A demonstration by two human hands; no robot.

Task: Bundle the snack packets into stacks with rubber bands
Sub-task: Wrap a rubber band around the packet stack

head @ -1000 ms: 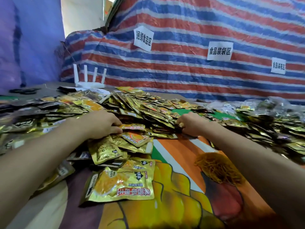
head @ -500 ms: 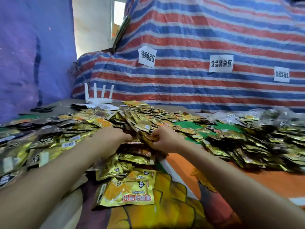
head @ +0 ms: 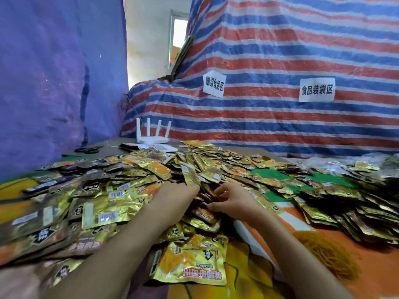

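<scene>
Makeshift packing workshop: tarpaulin (head: 280, 50), zone signs (head: 316, 90).

Bare forearms (head: 121, 251), left hand (head: 174, 197), right hand (head: 235, 205)

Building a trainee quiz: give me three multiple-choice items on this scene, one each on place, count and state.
1. Where is the white router? A behind the packet pile B in a hand C on the floor
2. Its antennas number: A two B four C six
3. The right hand is: A lifted empty B holding scissors C gripping packets
Answers: A, it stands beyond the pile by the striped tarp; B, four upright antennas show; C, its fingers curl on packets in the pile.
</scene>
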